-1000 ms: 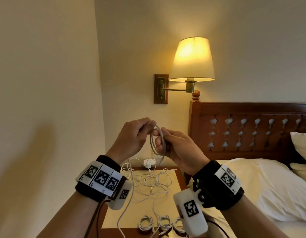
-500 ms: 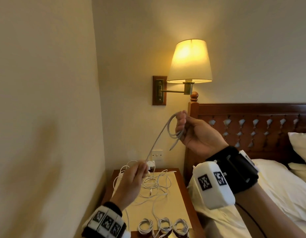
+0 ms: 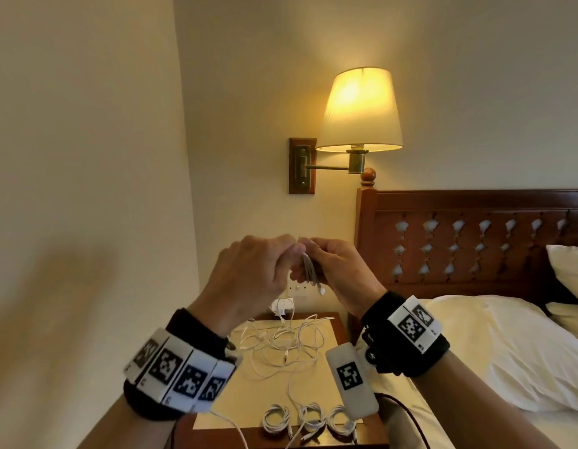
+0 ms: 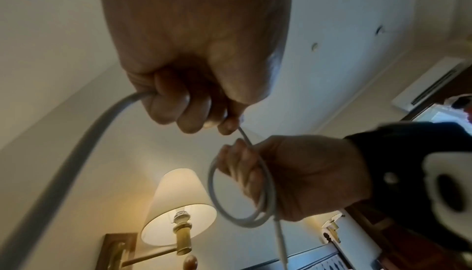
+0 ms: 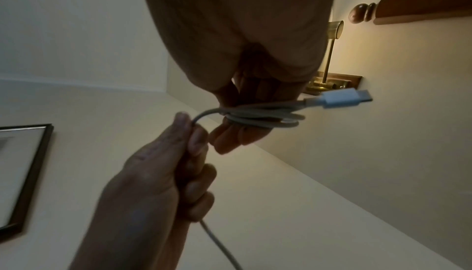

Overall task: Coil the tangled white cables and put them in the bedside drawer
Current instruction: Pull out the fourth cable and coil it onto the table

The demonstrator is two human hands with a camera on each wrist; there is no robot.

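I hold both hands raised in the middle of the head view, knuckles toward me, wrists bent so the fingertips meet. My right hand [image 3: 338, 270] keeps its fingers curled through a small coil of white cable [image 4: 258, 197], the loops wound round them and a USB plug [image 5: 342, 98] sticking out past the thumb side. My left hand [image 3: 248, 280] is closed in a loose fist just to the left of it, thumb and forefinger pinching the free run of the same cable right beside the coil; the rest of that run passes through my palm and drops toward the lower edge of the frame. Both forearms angle up from the bottom corners.

Below my hands, in the lower centre, the tabletop [image 3: 329, 335] of the bedside stand carries a loose tangle of white cables [image 3: 281, 345], and along its near edge lie three finished coils [image 3: 308, 419] side by side. A lit wall lamp [image 3: 360, 108] hangs above, and the bed [image 3: 491, 351] fills the lower right.
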